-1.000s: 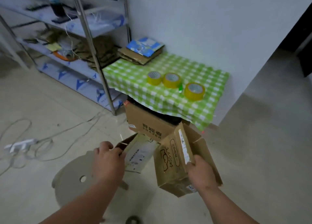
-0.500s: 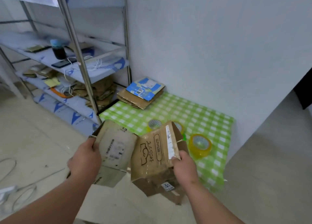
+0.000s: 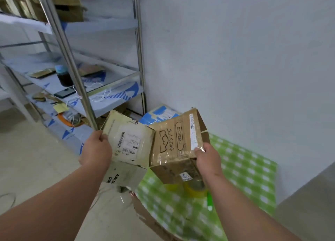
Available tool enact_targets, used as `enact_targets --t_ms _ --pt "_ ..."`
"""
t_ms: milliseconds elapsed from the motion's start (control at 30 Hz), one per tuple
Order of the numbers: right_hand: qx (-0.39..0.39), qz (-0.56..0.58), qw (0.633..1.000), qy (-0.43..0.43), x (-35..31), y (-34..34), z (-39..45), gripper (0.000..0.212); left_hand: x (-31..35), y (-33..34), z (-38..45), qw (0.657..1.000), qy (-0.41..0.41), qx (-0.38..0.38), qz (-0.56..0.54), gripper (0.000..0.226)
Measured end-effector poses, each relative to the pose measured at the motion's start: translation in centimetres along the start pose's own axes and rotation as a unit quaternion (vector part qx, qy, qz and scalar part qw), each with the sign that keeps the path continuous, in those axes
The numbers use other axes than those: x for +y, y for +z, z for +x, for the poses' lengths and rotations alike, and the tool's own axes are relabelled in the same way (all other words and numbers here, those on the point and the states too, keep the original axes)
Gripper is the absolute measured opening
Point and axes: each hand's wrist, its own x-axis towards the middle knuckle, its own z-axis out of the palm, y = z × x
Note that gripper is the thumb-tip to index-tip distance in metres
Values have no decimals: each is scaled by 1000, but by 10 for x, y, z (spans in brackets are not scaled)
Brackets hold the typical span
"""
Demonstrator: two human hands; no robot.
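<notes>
I hold two opened cardboard boxes up in front of me, side by side and touching. My left hand (image 3: 96, 150) grips the left edge of a pale box with a white shipping label (image 3: 129, 142). My right hand (image 3: 207, 159) grips the right edge of a brown box with black printed characters (image 3: 174, 148), its flaps standing open at the top. Both boxes hang above the near edge of a low surface covered with a green checked cloth (image 3: 241, 170).
A metal shelf rack (image 3: 76, 77) stands at the left, with a dark jar (image 3: 63, 76), a phone, cables and flat cardboard on it. Yellow tape rolls (image 3: 194, 190) and a green pen (image 3: 209, 201) lie on the cloth under the brown box. A white wall rises behind.
Both hands have lifted the two boxes from near the floor up to chest height. The view has tilted upward, so the tape rolls are now mostly hidden behind the brown box.
</notes>
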Motion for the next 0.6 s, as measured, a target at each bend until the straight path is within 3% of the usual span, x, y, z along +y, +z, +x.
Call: enact_targets --t_ms 200,300,467,600 --pt "37 13 999 8 -16 33 80 13 21 58 100 999 8 -6 -43 29" --pt "74 12 997 20 -23 45 115 13 29 84 153 999 22 -26 -40 18" --pt "163 48 983 65 -21 51 159 17 50 124 206 997 22 -66 -29 13" --pt "191 78 970 126 -9 51 188 14 61 156 230 996 21 -83 -9 11"
